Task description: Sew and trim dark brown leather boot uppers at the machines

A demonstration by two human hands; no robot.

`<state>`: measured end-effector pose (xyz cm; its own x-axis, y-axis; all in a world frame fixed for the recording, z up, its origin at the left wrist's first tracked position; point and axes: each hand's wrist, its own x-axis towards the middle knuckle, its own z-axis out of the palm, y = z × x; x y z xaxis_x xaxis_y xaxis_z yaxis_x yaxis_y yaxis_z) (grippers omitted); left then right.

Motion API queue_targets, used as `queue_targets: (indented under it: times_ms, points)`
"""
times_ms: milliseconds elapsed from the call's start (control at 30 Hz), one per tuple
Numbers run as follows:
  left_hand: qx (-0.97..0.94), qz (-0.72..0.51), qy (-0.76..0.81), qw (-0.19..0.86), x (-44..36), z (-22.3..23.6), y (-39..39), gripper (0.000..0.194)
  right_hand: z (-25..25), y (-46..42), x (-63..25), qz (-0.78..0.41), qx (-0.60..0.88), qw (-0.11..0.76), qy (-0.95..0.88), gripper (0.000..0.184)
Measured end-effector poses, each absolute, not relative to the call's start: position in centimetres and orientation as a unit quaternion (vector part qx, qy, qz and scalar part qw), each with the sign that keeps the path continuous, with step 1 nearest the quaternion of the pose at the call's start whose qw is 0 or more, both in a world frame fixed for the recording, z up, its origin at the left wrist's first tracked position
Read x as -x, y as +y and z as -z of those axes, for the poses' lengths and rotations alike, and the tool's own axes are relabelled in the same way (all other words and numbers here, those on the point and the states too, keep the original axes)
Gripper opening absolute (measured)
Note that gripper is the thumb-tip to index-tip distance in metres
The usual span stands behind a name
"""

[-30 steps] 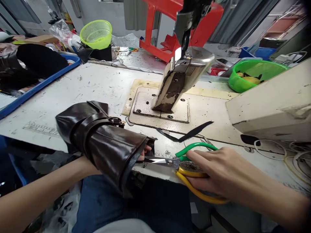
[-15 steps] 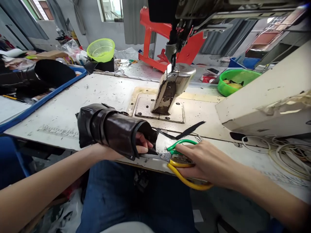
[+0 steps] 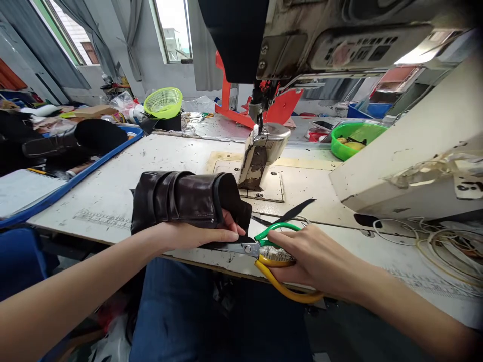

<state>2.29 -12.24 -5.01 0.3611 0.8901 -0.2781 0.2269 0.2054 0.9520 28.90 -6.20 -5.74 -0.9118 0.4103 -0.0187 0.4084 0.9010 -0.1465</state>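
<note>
A dark brown leather boot shaft [image 3: 188, 198] with folded straps lies on its side at the table's front edge, its opening facing right. My left hand [image 3: 204, 234] pinches the lower rim of that opening between thumb and fingers; some fingertips are inside it. My right hand [image 3: 315, 256] grips scissors [image 3: 249, 249] with one green and one yellow handle. Their blades point left, along the lower edge of the shaft beside my left thumb, and are partly hidden. Just behind the scissors lies a narrow black strip [image 3: 296, 210].
A sewing machine's post bed [image 3: 260, 161] rises behind the shaft, with the machine head [image 3: 320, 45] overhead. To the right are coiled cords [image 3: 441, 246] and a green bowl [image 3: 358, 138]. At left sits a blue-rimmed tray [image 3: 90, 168] holding more leather pieces; a yellow-green basket [image 3: 163, 103] stands behind.
The shaft has turned slightly, and my left thumb now lies stretched along its lower rim. The scissors are a little further left against the shaft. My view has tilted up.
</note>
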Motion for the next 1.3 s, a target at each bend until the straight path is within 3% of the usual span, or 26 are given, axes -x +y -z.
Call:
queue_targets:
  times_ms: [367,567,733,833,933,1000,1067,1100,1167,1300]
  points:
    - [-0.585,-0.293,0.480,0.585,-3.5,3.5,-11.5,0.021,6.1,-7.0,-27.2,-0.103,0.218,0.030,-0.970,0.026]
    - [-0.637,-0.296,0.494,0.513,-3.9,2.2,-11.5,0.023,7.2,-8.0,-26.6,-0.128,0.250,0.082,-0.956,0.028]
    - [-0.718,-0.248,0.542,0.359,-5.2,1.5,-11.8,0.016,7.8,-10.1,-26.6,-0.129,0.302,0.105,-0.939,0.018]
    - [-0.786,-0.198,0.522,0.266,-6.4,2.8,-14.1,0.024,9.4,-12.1,-26.4,-0.105,0.325,0.167,-0.925,0.014]
    - [-0.879,-0.242,0.404,0.075,-6.2,5.4,-18.1,0.050,11.5,-13.6,-26.0,-0.039,0.323,0.232,-0.917,0.023]
    - [-0.864,-0.320,0.389,-0.017,-4.8,6.7,-20.5,0.048,12.5,-14.3,-25.7,-0.012,0.331,0.235,-0.914,0.023]
    - [-0.743,-0.387,0.546,-0.008,-2.9,7.2,-21.8,0.018,13.0,-14.7,-25.6,-0.001,0.343,0.228,-0.911,0.021]
    - [-0.664,-0.404,0.629,0.029,-2.0,7.2,-21.8,0.016,13.1,-14.8,-25.6,0.003,0.347,0.226,-0.910,0.022]
    - [-0.524,-0.435,0.720,0.134,-0.7,7.1,-21.1,0.028,13.0,-15.0,-25.6,0.001,0.348,0.223,-0.910,0.024]
    - [-0.401,-0.501,0.712,0.285,0.0,7.3,-19.1,0.036,13.0,-15.2,-25.5,0.006,0.348,0.228,-0.909,0.026]
